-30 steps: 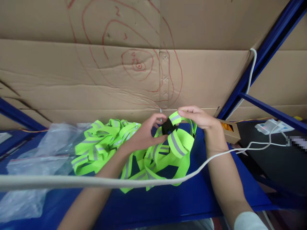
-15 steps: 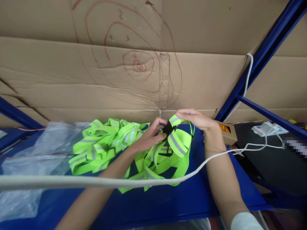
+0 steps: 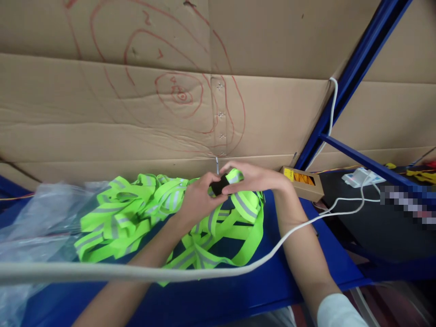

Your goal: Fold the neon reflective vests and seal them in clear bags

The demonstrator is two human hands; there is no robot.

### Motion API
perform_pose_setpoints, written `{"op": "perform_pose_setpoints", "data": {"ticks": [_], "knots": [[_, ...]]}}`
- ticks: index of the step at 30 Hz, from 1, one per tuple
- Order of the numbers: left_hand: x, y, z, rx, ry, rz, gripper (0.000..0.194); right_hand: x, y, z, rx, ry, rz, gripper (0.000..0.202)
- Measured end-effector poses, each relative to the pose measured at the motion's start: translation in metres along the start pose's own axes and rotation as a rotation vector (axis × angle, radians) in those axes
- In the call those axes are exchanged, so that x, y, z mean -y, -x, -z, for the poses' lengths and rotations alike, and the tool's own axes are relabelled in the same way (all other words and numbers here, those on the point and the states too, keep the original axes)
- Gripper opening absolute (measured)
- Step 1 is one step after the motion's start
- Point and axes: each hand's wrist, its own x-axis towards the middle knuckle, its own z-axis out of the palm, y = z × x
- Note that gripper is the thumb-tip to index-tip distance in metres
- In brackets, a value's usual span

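Observation:
My left hand (image 3: 200,195) is closed on a black piece (image 3: 220,185), perhaps a buckle or hook-and-loop patch, fixed to a neon-yellow reflective strap (image 3: 248,205). From the other side my right hand (image 3: 247,176) pinches the same strap right beside the black piece, fingers and thumb around it. The rest of that strap, with its grey reflective stripe, hangs in loops down to the blue tabletop (image 3: 238,290). Left of my hands lies a tangled heap of similar straps (image 3: 126,209). My fingers partly cover the black piece.
A white cable (image 3: 143,274) runs across the front, above my forearms. Clear plastic bags (image 3: 41,218) lie at the left. An open cardboard box (image 3: 303,184) stands at the right near a blue metal frame (image 3: 354,81). Behind is a cardboard wall (image 3: 272,118) with red rings.
My right hand has moved left and down from the strap's upper loop to the black piece, close against my left hand. The whole view has shifted slightly.

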Motion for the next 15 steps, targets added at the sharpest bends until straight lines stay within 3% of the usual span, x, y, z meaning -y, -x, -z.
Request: {"op": "perform_pose_setpoints", "data": {"ticks": [4,9,15], "knots": [[0.004,-0.005,0.000,0.084,0.153,0.030,0.029,-0.002,-0.002,0.001,-0.050,0.193,-0.032,0.020],[0.010,-0.021,0.023,0.259,0.538,-0.010,0.040,-0.003,0.009,0.019,-0.183,0.061,-0.012,0.023],[-0.003,-0.022,0.054,0.210,0.369,0.018,0.036,0.010,0.013,0.016,-0.181,0.131,-0.075,0.022]]}}
